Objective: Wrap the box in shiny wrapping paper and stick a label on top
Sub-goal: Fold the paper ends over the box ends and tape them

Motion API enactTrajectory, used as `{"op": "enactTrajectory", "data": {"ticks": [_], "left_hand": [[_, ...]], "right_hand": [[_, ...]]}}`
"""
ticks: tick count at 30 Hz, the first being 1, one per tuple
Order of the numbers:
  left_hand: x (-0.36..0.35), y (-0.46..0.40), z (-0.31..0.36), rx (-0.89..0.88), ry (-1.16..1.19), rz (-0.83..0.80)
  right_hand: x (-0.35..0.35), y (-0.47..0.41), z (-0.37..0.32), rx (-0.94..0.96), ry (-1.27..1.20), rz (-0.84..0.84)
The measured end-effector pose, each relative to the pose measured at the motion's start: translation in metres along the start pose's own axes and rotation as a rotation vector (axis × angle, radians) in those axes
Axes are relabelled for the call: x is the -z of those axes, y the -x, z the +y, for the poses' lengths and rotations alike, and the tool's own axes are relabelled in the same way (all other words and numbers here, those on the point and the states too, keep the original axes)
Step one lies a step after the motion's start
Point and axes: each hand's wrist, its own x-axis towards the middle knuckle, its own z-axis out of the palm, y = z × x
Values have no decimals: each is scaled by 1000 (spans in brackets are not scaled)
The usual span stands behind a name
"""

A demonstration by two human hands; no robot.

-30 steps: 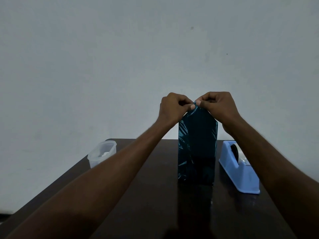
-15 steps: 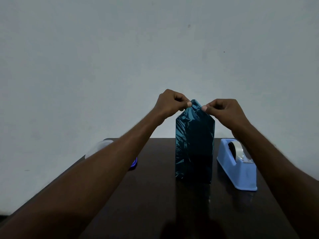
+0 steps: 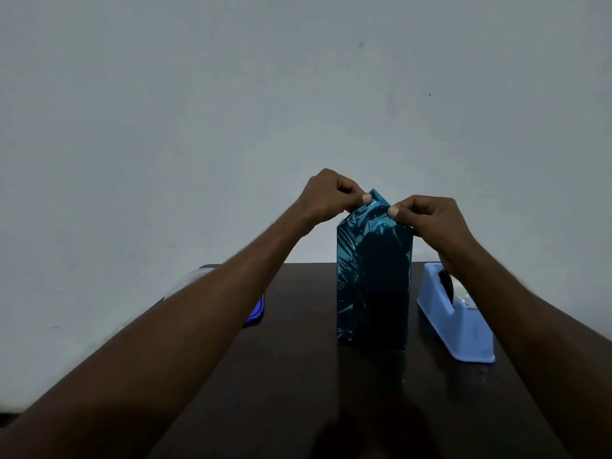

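On the left, the left forearm hides most of a clear tub (image 3: 203,276) and a blue lid (image 3: 256,311) near the tabletop's (image 3: 298,376) left edge, around 9 o'clock from the box.

The left hand (image 3: 326,197) is curled, thumb and forefinger pinching the peak of the shiny wrapping paper (image 3: 372,210) from its 10 o'clock side. The box (image 3: 372,286) stands upright at the middle of the tabletop, its long axis vertical, already sheathed in the teal foil on the faces that show. The loose paper rises above its top end to a point at 12 o'clock, and that point sits between the two hands.

The right hand (image 3: 430,217) is likewise curled and pinches the paper's slope at about 2 o'clock from the top of the box, a little lower than the left hand's grip. Both hands are at the far, upper end of the box and about equally near it; neither touches its base.

Just beside the box at 3 o'clock sits the pale blue tape dispenser (image 3: 453,323), under the right wrist, so the right hand looks the better placed to reach tape.

My reading is that the top flap is being creased, and the next move likely turns on folding that peak down flat along the box's top while one hand keeps it from springing up. No label is visible.
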Motion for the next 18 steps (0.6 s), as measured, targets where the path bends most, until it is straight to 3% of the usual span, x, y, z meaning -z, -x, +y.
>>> {"op": "enactTrajectory", "data": {"ticks": [10,18], "left_hand": [[-4,-7,-3,-1,-14,14],[-13,-12,-6,-3,-69,74]], "right_hand": [[0,1,4,-138,-69,12],[4,0,7,-130,-87,19]]}}
